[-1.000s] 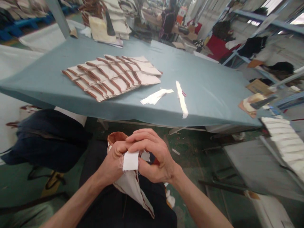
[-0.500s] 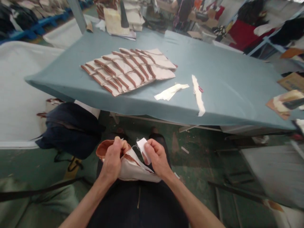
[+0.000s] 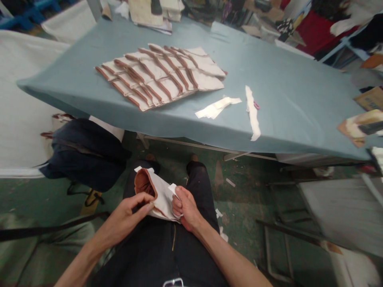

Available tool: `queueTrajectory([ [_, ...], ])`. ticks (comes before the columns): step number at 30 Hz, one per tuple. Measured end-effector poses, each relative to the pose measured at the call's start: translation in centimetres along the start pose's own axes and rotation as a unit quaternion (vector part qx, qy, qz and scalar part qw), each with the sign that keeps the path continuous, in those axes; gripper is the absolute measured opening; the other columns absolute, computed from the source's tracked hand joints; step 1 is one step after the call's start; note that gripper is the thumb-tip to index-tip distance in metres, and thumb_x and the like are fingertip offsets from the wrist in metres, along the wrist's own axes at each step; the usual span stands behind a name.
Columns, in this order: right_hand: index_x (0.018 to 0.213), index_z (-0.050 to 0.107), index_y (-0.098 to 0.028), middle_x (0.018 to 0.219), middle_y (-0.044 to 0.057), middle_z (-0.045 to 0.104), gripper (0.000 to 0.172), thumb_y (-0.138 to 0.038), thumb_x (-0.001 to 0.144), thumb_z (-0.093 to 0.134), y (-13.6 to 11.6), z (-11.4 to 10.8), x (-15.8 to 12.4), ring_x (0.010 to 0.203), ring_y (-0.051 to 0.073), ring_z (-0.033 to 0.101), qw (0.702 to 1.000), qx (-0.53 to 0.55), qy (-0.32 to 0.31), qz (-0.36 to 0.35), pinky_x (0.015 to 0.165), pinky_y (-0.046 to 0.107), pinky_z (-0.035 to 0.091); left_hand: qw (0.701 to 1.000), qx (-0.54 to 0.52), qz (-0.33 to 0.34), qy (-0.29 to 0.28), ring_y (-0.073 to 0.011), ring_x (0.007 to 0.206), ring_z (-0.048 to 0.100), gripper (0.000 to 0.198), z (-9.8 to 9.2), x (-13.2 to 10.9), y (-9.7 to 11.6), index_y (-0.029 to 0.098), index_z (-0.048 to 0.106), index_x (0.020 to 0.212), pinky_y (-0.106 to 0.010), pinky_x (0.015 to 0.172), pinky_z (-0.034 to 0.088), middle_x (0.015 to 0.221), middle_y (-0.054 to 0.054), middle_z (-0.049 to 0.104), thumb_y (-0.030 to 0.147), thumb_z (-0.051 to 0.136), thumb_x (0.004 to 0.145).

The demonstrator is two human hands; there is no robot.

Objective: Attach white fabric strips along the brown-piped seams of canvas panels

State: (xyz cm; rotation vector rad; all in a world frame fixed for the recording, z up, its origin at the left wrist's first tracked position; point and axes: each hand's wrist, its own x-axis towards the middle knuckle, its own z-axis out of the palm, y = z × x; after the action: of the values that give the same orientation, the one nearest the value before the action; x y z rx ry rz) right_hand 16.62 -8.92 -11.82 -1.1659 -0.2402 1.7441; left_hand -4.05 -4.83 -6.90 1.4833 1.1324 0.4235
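Lengthwise over dark trousers (image 3: 143,251): white pouch (image 3: 163,191), its brown-lined mouth toward the left.

Left of the pouch, the left hand (image 3: 129,209) reaches the near edge of that mouth with thumb and forefinger all but meeting, apparently pinching the rim (the other fingers are largely hidden). Beyond the mouth's far edge projects a white tab (image 3: 139,170). The pouch's long axis runs rightward, slanting slightly toward the wearer; the left hand is thus nearer the opening, the right hand (image 3: 185,205) nearer the opposite end. The latter is closed in a fist over the pouch's right part, gripping a small white piece (image 3: 172,189) (whether joined to the pouch cannot be told). Farther right, past the pouch, white strips (image 3: 217,107) lie on the blue-green table (image 3: 287,99).
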Motion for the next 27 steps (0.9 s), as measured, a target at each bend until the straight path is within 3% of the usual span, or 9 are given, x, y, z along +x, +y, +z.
queueTrajectory([
  [3,0.076,0.039,-0.026,0.050,-0.017,0.029,0.075,-0.077,0.063,0.094,0.2,0.2,-0.3,0.043,0.002,0.015,1.000,0.005,-0.013,0.014,0.039,0.017,0.016,0.999,-0.001,-0.005,0.033,-0.0187,0.067,0.061,0.046,1.1,0.0,-0.9,0.018,0.075,0.075,-0.025,0.064,0.050,0.069,-0.002,0.069,0.057,0.066,0.099],
  [7,0.076,0.038,-0.027,0.050,-0.017,0.028,0.076,-0.078,0.065,0.093,-0.5,0.3,-0.4,0.044,0.003,0.015,1.000,-0.002,-0.014,-0.001,0.039,0.017,0.018,0.998,-0.007,0.001,0.066,-0.0182,0.066,0.059,0.049,2.0,-0.1,-0.6,0.018,0.075,0.076,-0.025,0.064,0.049,0.069,-0.002,0.069,0.061,0.065,0.098],
  [11,0.079,0.049,-0.024,0.049,-0.016,0.033,0.068,-0.076,0.070,0.093,-3.4,0.6,-1.4,0.042,0.003,0.020,0.998,-0.031,-0.021,-0.044,0.042,0.017,0.022,0.997,-0.015,0.017,0.075,-0.0169,0.066,0.060,0.042,1.8,0.9,1.5,0.018,0.078,0.079,-0.024,0.063,0.048,0.070,-0.002,0.070,0.055,0.066,0.097],
  [14,0.081,0.058,-0.022,0.050,-0.013,0.041,0.061,-0.069,0.073,0.095,-6.9,1.5,-3.9,0.042,0.003,0.027,0.993,-0.074,-0.046,-0.084,0.043,0.018,0.024,0.996,-0.028,0.035,0.082,-0.0156,0.064,0.059,0.040,1.5,2.3,4.1,0.019,0.077,0.078,-0.023,0.061,0.047,0.072,-0.002,0.071,0.053,0.068,0.096],
  [19,0.083,0.062,-0.021,0.061,-0.007,0.051,0.049,-0.065,0.090,0.083,-11.7,3.5,-8.5,0.049,0.005,0.030,0.957,-0.197,-0.131,-0.169,0.047,0.021,0.026,0.991,-0.114,0.047,0.057,-0.0153,0.056,0.058,0.041,1.5,3.8,8.7,0.018,0.080,0.077,-0.022,0.051,0.046,0.067,-0.003,0.073,0.056,0.075,0.092],
  [23,0.083,0.064,-0.021,0.062,-0.006,0.054,0.037,-0.052,0.096,0.076,-12.9,4.0,-8.4,0.052,0.008,0.038,0.914,-0.343,-0.070,-0.207,0.049,0.022,0.028,0.987,-0.132,0.076,0.043,-0.0155,0.055,0.060,0.042,1.7,4.2,10.6,0.017,0.083,0.079,-0.022,0.051,0.047,0.066,-0.004,0.074,0.055,0.072,0.094],
  [27,0.083,0.066,-0.021,0.062,-0.006,0.058,0.029,-0.045,0.098,0.072,-13.4,3.9,-7.6,0.053,0.009,0.044,0.873,-0.435,-0.026,-0.218,0.051,0.023,0.030,0.986,-0.128,0.100,0.044,-0.0143,0.056,0.059,0.041,1.9,4.5,10.8,0.017,0.083,0.076,-0.021,0.050,0.045,0.067,-0.003,0.072,0.049,0.068,0.096],
])
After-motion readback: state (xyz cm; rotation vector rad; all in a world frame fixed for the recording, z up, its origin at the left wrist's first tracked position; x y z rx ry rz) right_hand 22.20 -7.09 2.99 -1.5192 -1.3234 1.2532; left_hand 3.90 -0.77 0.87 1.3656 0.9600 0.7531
